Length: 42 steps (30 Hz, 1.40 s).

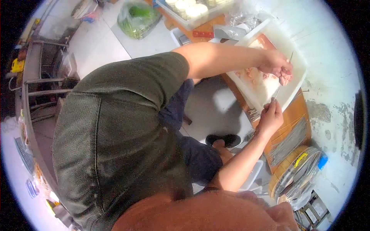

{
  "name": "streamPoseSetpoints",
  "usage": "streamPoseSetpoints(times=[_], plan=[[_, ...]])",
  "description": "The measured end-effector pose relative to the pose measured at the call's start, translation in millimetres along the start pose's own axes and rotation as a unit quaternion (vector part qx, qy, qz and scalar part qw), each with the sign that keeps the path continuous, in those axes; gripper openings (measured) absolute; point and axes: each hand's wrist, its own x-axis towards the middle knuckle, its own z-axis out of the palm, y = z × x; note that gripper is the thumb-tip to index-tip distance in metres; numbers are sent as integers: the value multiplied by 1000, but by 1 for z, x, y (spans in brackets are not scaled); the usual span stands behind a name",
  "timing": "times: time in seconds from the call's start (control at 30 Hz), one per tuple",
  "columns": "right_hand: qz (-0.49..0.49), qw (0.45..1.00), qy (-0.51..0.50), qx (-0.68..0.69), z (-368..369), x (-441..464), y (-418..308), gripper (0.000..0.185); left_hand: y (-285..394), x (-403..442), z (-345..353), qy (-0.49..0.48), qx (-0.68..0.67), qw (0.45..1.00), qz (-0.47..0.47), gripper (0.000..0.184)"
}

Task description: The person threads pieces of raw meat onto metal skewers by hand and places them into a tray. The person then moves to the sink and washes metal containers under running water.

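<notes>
- From my head camera: my left hand (275, 64), the upper one in view, is closed around a piece of raw meat (285, 79), thumb and fingers bunched over it.
- My right hand (270, 115), lower in view, pinches the near end of a thin skewer (277, 92) between thumb and fingers, the rest of them curled.
- The skewer's long axis slants from my right fingertips up and slightly rightward in view; its far end shows beyond my left hand, pointing away from the right. Where it meets the meat, my fingers hide it.
- Both meat and skewer are over the right-hand part of a white tub (301, 66), with more meat lying inside it.
- The tub sits on a wooden table (300, 109); below it in view, a bundle of loose skewers (288, 141) lies lengthwise, slanting the same way, lower left to upper right.
</notes>
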Motion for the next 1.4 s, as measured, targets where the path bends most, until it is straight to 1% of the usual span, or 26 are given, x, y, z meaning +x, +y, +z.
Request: streamPoseSetpoints(times=[0.1,0.13,0.17,0.23,0.3,0.4,0.43,0.47,0.5,0.57,0.63,0.67,0.73,0.83,0.87,0.9,0.97,1.0,1.07,1.1,1.13,1.2,1.27,1.3,1.33,1.4], plan=[[-10,1000,-6,6,-1,3,6,21,-17,10,-10,-53,-85,995,-27,12],[-11,1000,-6,14,0,4,8,20,-21,11,-12,-39,-56,997,-22,12],[-13,1000,-6,22,2,4,8,20,-6,0,-1,-25,-27,999,-17,12],[4,1000,-9,25,3,2,3,20,-3,-5,1,-31,-38,999,-5,12],[9,1000,-9,25,3,2,2,20,-13,1,-5,-72,-117,991,11,12],[2,1000,-8,27,3,5,6,19,-11,1,-5,-53,24,998,34,18],[0,999,-8,32,2,5,6,19,-21,12,-14,-122,-93,988,4,19],[-1,999,-7,36,1,5,5,20,-40,31,-31,-189,-208,959,-26,21],[-2,999,-6,38,0,6,5,19,-54,42,-40,-253,-318,912,-56,24],[-2,999,-3,42,-1,5,4,19,-61,34,-41,-128,-235,963,12,29],[3,999,1,36,-4,4,1,19,-58,26,-41,-26,-133,991,19,33],[5,999,5,34,-6,4,-2,19,-49,23,-41,11,-74,997,-6,34],[-8,999,10,39,-16,1,-7,18,-28,16,-41,78,46,994,-57,35],[-22,998,55,36,-38,-11,-23,15,-26,17,-44,144,232,954,-122,37],[-18,996,86,32,-51,-21,-30,14,-33,19,-54,134,320,933,-97,36],[-29,996,88,16,-69,-32,-39,13,-41,25,-65,121,409,901,-74,34],[-47,992,115,-9,-115,-59,-39,16,-59,33,-83,96,557,823,-47,32],[-39,984,173,-6,-129,-78,-45,15,-66,31,-95,86,619,779,-44,32],[-30,963,267,31,-165,-117,-37,15,-88,35,-104,35,688,724,-49,30],[-29,965,262,-4,-195,-139,-21,18,-99,36,-108,12,710,702,-54,30],[9,954,300,-18,-213,-161,-7,18,-113,39,-117,-31,751,659,-19,28],[77,927,366,-40,-239,-195,25,18,-107,25,-105,30,664,729,-164,26],[73,919,386,10,-281,-227,107,17,-107,14,-111,-40,715,676,-172,26],[109,899,423,0,-285,-238,138,17,-106,13,-114,-72,740,646,-172,27],[143,878,457,-10,-290,-246,170,18,-104,11,-115,-63,738,647,-182,27],[227,850,476,-20,-311,-268,255,20,-103,7,-113,-43,733,647,-205,28]])
